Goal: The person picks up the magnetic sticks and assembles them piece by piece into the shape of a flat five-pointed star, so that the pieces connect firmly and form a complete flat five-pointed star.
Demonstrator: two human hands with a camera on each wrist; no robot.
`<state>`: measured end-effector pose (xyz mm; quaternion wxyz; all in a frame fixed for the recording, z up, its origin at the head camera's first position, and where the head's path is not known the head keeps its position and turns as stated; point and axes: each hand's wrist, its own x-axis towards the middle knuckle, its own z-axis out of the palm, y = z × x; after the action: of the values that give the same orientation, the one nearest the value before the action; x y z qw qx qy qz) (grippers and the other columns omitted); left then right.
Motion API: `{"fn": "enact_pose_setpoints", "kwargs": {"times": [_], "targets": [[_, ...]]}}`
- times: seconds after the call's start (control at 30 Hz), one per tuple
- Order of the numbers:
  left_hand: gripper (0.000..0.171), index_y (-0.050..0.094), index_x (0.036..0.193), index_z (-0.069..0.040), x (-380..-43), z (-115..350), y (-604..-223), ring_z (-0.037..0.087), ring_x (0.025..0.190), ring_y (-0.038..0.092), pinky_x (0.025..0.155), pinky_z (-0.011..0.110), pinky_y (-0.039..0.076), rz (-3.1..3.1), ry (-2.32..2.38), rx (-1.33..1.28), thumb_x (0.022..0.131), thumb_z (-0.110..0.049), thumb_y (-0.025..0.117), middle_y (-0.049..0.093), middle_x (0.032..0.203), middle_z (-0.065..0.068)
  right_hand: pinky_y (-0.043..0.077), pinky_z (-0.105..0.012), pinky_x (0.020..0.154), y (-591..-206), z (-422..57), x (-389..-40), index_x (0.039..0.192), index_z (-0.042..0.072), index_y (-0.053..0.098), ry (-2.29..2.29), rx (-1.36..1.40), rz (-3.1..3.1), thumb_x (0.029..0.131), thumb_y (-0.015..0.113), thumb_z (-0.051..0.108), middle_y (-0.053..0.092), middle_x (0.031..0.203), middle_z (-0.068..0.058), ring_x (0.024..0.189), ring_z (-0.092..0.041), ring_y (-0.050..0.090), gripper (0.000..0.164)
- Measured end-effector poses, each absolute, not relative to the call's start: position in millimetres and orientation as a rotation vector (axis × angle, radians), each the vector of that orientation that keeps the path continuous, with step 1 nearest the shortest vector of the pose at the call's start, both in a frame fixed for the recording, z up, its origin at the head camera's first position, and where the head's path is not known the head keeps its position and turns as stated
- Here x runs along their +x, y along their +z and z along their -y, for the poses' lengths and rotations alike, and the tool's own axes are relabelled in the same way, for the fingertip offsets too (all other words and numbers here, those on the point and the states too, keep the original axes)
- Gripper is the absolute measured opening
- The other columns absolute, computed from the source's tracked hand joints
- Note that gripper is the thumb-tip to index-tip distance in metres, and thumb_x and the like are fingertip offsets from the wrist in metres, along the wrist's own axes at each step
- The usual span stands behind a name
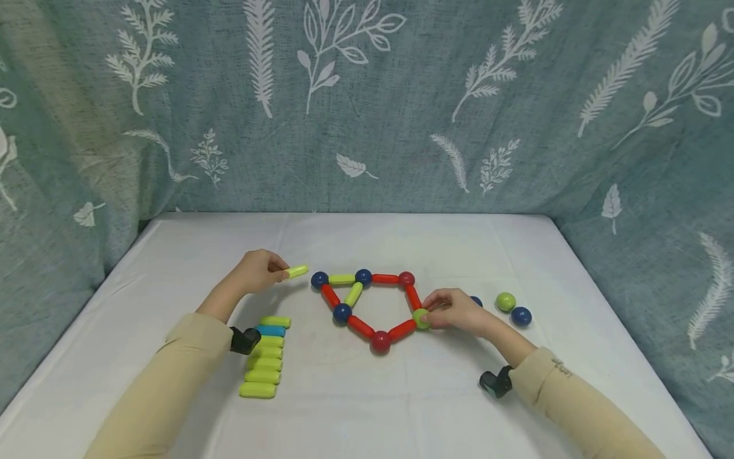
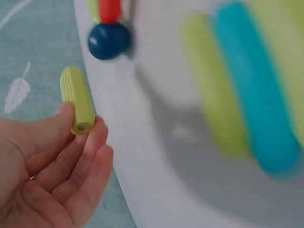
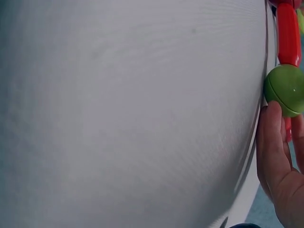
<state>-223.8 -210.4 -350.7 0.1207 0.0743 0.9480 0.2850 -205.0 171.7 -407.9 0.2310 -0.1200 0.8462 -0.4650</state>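
Observation:
My left hand (image 1: 260,270) pinches a yellow-green magnetic rod (image 1: 297,271) between thumb and fingertips, to the left of a dark blue ball (image 1: 319,280). In the left wrist view the rod (image 2: 77,100) shows a ribbed side and a round hole in its near end. That blue ball is a corner of a ring of magnetic rods and balls lying on the table. At the ring's right corner, my right hand (image 1: 457,310) holds a green ball (image 1: 421,318) with thumb and fingertips. Red rods (image 1: 402,330) join this ball to two red balls (image 1: 380,342). A yellow-green rod (image 1: 353,293) crosses the ring's left part.
Below the left forearm lies a column of several yellow-green rods (image 1: 259,389) with one blue rod (image 1: 271,330) among them. Beyond the right hand are a loose green ball (image 1: 506,301) and blue ball (image 1: 521,316), plus another blue ball partly hidden. A patterned curtain (image 1: 355,127) hangs behind the white-covered table (image 1: 367,421).

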Motion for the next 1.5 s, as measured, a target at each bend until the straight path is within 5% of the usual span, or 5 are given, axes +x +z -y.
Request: {"fn": "enact_pose_setpoints", "kwargs": {"times": [0.37,0.7,1.13,1.5], "targets": [[0.028,0.063,0.109,0.004,-262,137,-360,0.025,0.087,0.061,0.071,0.031,0.049,-2.736,0.947,0.009,0.091,-0.016,0.057,0.065,0.096,0.016,0.050,-0.029,0.072,-408,-170,-208,0.103,0.001,0.061,-1.275,-0.279,-2.300,0.078,0.071,0.017,0.060,0.094,-0.008,0.083,-0.019,0.056,0.031],[0.029,0.065,0.106,0.000,-266,86,-372,0.027,0.102,0.054,0.086,0.036,0.044,-2.719,1.009,-0.165,0.090,-0.023,0.058,0.060,0.110,0.015,0.051,-0.029,0.072,-407,-169,-209,0.103,0.002,0.061,-1.266,-0.244,-2.287,0.079,0.071,0.018,0.061,0.094,-0.007,0.080,-0.018,0.058,0.031],[0.030,0.068,0.105,-0.007,-267,59,-380,0.027,0.096,0.056,0.092,0.051,0.036,-2.735,0.868,-0.291,0.088,-0.030,0.059,0.062,0.108,0.011,0.051,-0.028,0.072,-405,-172,-209,0.102,0.002,0.062,-1.270,-0.216,-2.279,0.078,0.072,0.018,0.063,0.093,-0.007,0.080,-0.018,0.059,0.030],[0.037,0.064,0.106,0.001,-270,53,-380,0.027,0.089,0.056,0.092,0.051,0.035,-2.737,0.805,-0.349,0.087,-0.031,0.060,0.062,0.101,0.014,0.051,-0.028,0.072,-404,-172,-210,0.103,0.001,0.061,-1.266,-0.236,-2.277,0.079,0.071,0.016,0.064,0.092,-0.007,0.079,-0.016,0.059,0.030]]}}
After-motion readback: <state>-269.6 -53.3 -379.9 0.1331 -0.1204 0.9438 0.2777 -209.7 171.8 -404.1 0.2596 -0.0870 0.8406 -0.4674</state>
